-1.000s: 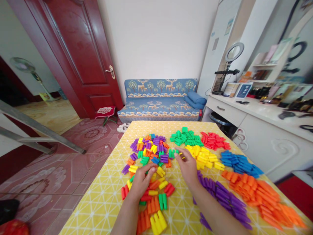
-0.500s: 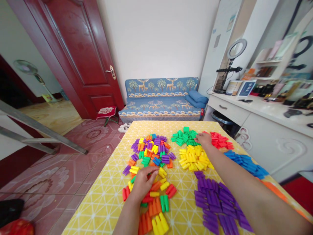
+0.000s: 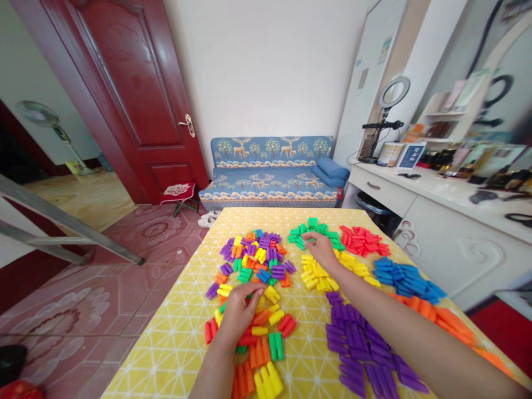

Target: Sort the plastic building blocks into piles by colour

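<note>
Over the mixed heap of coloured plastic building pieces (image 3: pixel 261 317), my left hand (image 3: pixel 240 313) is bent with thumb and index finger pressed close together. Whatever is between those tips, if anything, is too small to name. My right hand (image 3: pixel 321 250) reaches across the table, its fingers stretched out above the edge of the green pieces (image 3: pixel 312 224), and nothing shows in them. Below its wrist lie the yellow pieces (image 3: pixel 313 272). Another mixed heap, mostly purple pieces (image 3: pixel 272 244), spreads farther back on the left.
Sorted red pieces (image 3: pixel 363 241), blue pieces (image 3: pixel 407 279), orange pieces (image 3: pixel 451 321) and purple pieces (image 3: pixel 359 343) lie along the right of the yellow-patterned tablecloth (image 3: pixel 166 343). Beyond it stands a blue sofa (image 3: pixel 270 180); a white dresser (image 3: pixel 440 221) is at the right.
My right hand has moved left, from between the green and red pieces to over the green ones. My left hand has stayed nearly in place. The view has shifted slightly.
</note>
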A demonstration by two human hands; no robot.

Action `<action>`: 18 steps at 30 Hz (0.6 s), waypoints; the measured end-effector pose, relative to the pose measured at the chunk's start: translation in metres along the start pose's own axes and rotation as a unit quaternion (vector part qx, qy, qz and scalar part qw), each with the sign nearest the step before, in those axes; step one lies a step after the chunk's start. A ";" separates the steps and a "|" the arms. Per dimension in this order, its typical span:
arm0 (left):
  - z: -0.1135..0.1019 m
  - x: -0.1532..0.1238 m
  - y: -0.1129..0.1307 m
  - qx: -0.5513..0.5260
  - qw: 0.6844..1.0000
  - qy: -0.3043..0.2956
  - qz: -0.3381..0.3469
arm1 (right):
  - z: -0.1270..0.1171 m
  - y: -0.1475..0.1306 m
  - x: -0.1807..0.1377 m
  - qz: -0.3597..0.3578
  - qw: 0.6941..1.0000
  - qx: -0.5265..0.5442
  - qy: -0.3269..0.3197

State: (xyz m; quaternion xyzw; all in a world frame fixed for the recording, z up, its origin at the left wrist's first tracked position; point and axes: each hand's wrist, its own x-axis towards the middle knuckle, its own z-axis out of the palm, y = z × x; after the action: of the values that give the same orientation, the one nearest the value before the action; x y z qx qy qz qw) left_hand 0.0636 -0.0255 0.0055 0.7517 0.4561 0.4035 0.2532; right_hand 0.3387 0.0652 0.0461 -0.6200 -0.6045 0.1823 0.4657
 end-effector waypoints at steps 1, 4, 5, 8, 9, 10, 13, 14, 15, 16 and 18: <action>0.000 0.000 0.000 0.004 1.000 0.009 0.007 | 0.009 -0.010 -0.012 -0.027 0.999 -0.002 -0.039; -0.001 0.001 -0.003 0.018 0.998 0.043 0.031 | 0.034 -0.039 -0.045 -0.092 0.989 -0.022 -0.115; -0.001 0.002 -0.005 0.022 0.998 0.054 0.035 | 0.040 -0.047 -0.053 -0.115 0.984 -0.045 -0.131; -0.003 0.002 -0.007 0.029 0.996 0.075 0.033 | 0.057 -0.066 -0.066 -0.162 0.957 -0.159 -0.181; -0.003 0.002 -0.008 0.030 0.996 0.080 0.031 | 0.063 -0.070 -0.068 -0.161 0.947 -0.197 -0.197; -0.004 0.002 -0.008 0.029 0.996 0.083 0.030 | 0.069 -0.074 -0.070 -0.151 0.940 -0.225 -0.208; -0.004 0.002 -0.008 0.027 0.995 0.091 0.032 | 0.088 -0.083 -0.074 -0.114 0.932 -0.267 -0.217; -0.004 0.003 -0.008 0.027 0.995 0.095 0.032 | 0.095 -0.085 -0.076 -0.104 0.932 -0.272 -0.217; -0.004 0.003 -0.008 0.027 0.994 0.099 0.031 | 0.100 -0.087 -0.078 -0.096 0.930 -0.279 -0.219; -0.004 0.003 -0.009 0.028 0.994 0.103 0.029 | 0.105 -0.088 -0.080 -0.087 0.929 -0.285 -0.220; -0.004 0.003 -0.010 0.029 0.993 0.113 0.024 | 0.111 -0.091 -0.083 -0.074 0.929 -0.291 -0.218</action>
State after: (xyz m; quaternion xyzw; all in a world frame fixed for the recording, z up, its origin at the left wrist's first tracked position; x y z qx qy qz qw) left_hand 0.0564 -0.0181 0.0016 0.7192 0.4753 0.4779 0.1683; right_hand 0.1816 0.0134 0.0351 -0.6266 -0.7620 0.0944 0.1336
